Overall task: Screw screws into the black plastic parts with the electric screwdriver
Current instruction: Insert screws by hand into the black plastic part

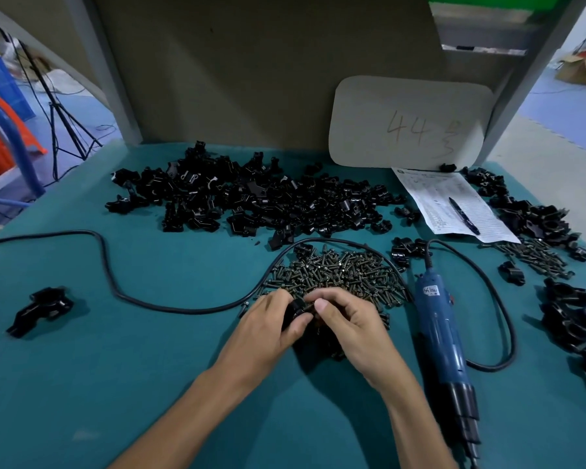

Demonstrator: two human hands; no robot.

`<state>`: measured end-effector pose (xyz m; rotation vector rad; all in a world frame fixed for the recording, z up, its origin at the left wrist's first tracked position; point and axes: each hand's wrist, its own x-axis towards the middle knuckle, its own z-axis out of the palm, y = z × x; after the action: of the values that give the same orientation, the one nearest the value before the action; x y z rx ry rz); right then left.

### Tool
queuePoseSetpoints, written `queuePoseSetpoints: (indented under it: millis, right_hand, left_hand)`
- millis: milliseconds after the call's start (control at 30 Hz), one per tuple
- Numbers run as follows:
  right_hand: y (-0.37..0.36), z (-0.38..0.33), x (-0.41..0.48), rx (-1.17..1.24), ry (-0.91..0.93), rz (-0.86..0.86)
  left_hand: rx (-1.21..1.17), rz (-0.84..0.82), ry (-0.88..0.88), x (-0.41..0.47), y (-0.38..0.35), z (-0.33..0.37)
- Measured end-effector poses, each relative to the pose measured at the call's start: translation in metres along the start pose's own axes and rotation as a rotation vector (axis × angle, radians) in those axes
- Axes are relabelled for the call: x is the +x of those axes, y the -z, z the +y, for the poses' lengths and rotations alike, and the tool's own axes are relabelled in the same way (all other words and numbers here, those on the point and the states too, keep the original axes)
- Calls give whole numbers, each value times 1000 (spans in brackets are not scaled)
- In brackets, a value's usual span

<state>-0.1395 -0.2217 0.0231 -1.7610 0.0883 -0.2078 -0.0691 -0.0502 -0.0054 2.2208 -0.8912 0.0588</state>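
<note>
Both forearms reach in from the near edge, hands meeting just at the near side of the screw pile [335, 275]. Left hand [271, 319] curled around a black plastic part [296, 311], thumb on top. Right hand [349, 316] pinched at the part w/ thumb & fingers; can't tell if it holds a screw. Electric screwdriver [444, 336] lies right of the pile, untouched.

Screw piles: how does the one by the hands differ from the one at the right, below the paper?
The centre screw pile is larger and heaped; the right screw pile is smaller and spread thin. The cable curves round the centre pile's far side; the right pile lies outside that curve. Both hands, left hand and right hand, work at the centre pile's near edge; none is near the right pile. Both piles hold dark screws on the green mat.
</note>
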Motion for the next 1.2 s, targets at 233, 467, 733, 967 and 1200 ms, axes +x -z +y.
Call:
queuePoseSetpoints:
  millis: [233,467,733,967,1200]
  right_hand:
    - [2,-6,3,-198,-42,20]
    - [-1,-18,10,-630,13,-106]
    - [17,-22,9,-386,15,-150]
    - [14,-32,9,-507,30,-160]
    - [42,-40,0,-808,-66,92]
  left_hand:
    - [38,-3,-12,1,2,2]
    - [158,38,-88,0,0,8]
    - [130,-14,-54,0,3,8]
    - [161,4,-100,-1,0,8]
    - [110,47,-55,-4,1,7]
